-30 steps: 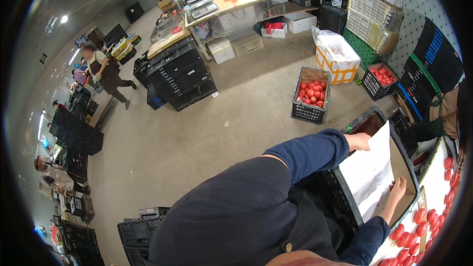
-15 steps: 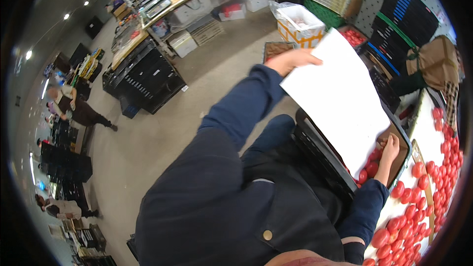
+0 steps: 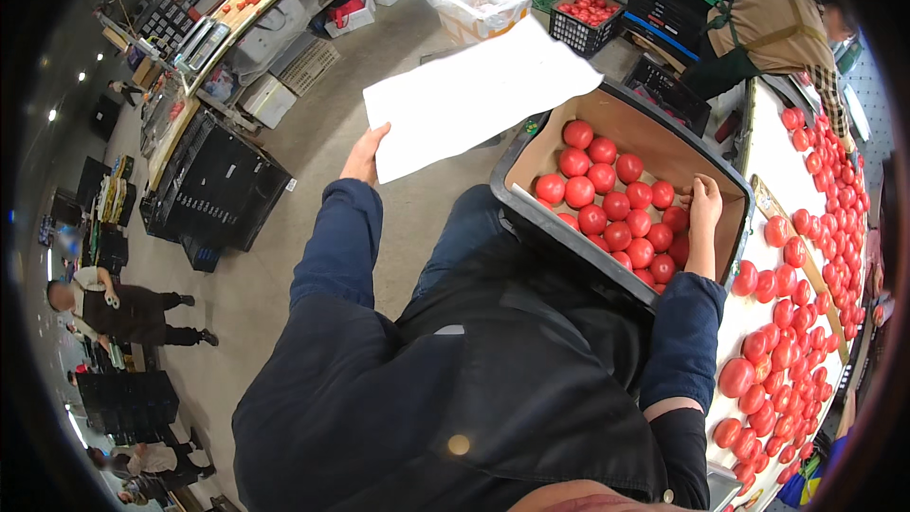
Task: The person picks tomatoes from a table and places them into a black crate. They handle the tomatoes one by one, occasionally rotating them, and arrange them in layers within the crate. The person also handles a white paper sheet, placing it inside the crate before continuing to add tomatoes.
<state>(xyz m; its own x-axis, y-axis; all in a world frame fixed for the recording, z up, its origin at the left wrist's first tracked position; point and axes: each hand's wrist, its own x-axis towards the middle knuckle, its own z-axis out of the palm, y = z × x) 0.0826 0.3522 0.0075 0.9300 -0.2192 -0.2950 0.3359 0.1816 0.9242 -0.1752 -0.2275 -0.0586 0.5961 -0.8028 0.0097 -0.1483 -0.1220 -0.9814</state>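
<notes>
A white paper sheet [image 3: 474, 100] is raised to the left of a black crate [image 3: 508, 159], gripped at its lower left edge by my left hand [image 3: 365, 150]. The crate has a brown cardboard lining [image 3: 720, 228] and holds several red tomatoes [image 3: 603, 177], now uncovered. My right hand [image 3: 701, 213] is inside the crate's right side with fingers bent against the lining beside the tomatoes; what they hold, if anything, is hidden.
A table [image 3: 758, 185] covered with tomatoes lines my right. Beyond stand a tomato crate [image 3: 559, 33], white foam box [image 3: 479, 24], stacked black crates [image 3: 213, 185] and a long worktable [image 3: 227, 33]. Co-workers are at left [image 3: 123, 308] and upper right [image 3: 787, 24].
My left hand has swung left, lifting the paper off the crate and exposing the tomatoes. My right hand has released the paper and stays at the crate's right side.
</notes>
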